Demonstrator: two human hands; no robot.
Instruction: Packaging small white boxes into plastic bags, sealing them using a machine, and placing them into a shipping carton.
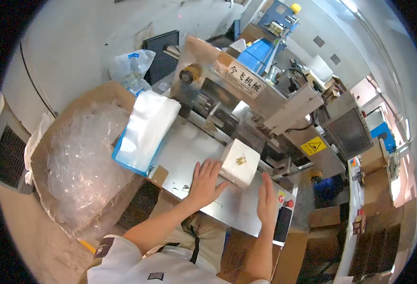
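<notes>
- How many things can be counted on the metal table [182, 156]?
- One white package [236, 171], marked in gold on top, is set near the machine [284, 102]. One phone [282, 225] is laid at the right edge, and one red button [289, 203] is mounted near its far end. One yellow warning sign [314, 146] is fixed to the machine.
- And how are the two hands held?
- The left hand [203, 184] is opened out, palm down, just beside the package's left side; whether it is touched cannot be told. The right hand [265, 196] is held edge-on, fingers extended, to the right of the package and apart from it. Nothing is grasped by either.
- Which containers are seen?
- Two open ones, at the left. One blue tray [130, 167] is piled with translucent bags [151, 125], too closely stacked to be counted. One cardboard box [108, 92] is filled with crumpled clear film [85, 161].
</notes>
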